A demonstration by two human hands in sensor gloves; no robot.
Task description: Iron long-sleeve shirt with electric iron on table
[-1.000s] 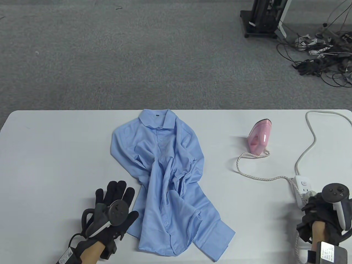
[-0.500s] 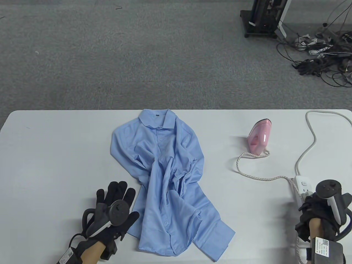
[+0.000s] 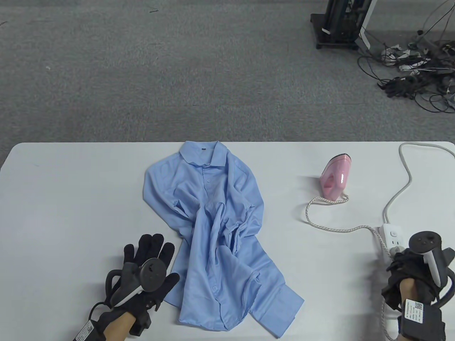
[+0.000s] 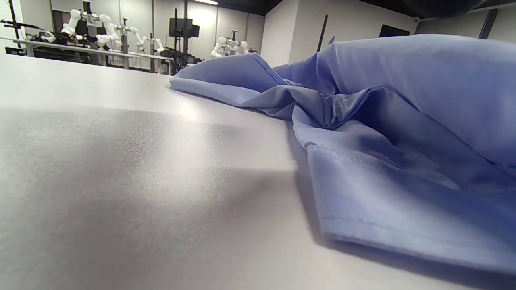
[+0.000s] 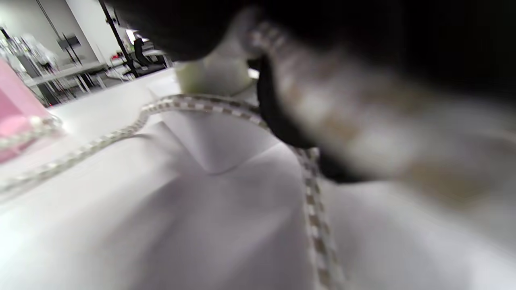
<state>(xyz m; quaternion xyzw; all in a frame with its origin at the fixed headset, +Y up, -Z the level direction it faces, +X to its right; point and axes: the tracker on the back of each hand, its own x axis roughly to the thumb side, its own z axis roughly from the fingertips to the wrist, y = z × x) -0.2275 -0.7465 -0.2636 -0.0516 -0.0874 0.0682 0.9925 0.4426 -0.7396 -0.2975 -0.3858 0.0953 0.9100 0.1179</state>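
The crumpled light-blue long-sleeve button shirt (image 3: 217, 241) lies on the white table (image 3: 71, 199), occupying the centre of the table view. Its collar sits at the table's far edge and its hem reaches toward the lower centre of the frame; one cuffed sleeve extends to the lower right of the garment.

The left hand in a black sensor glove (image 3: 147, 273) lies flat on the table at the lower left of the frame — palm down, fingers spread and extended toward the upper right, holding nothing. Its thumb side is just beside the shirt's lower left edge. In the left wrist view the shirt (image 4: 383, 133) fills the right half of the frame, folded and creased, with its hem edge resting on the table (image 4: 121, 181).

The small pink electric iron (image 3: 336, 177) stands upright at the right-centre of the table view, well apart from the shirt. Its white braided cord (image 3: 337, 229) loops along the table to the white power strip (image 3: 391, 238) at the right edge.

The right hand in a black sensor glove (image 3: 408, 273) sits at the lower right corner, fingers curled downward at the near end of the power strip. The right wrist view is blurred — the braided cord (image 5: 201, 105) is discernible, but the hand's grip cannot be determined.
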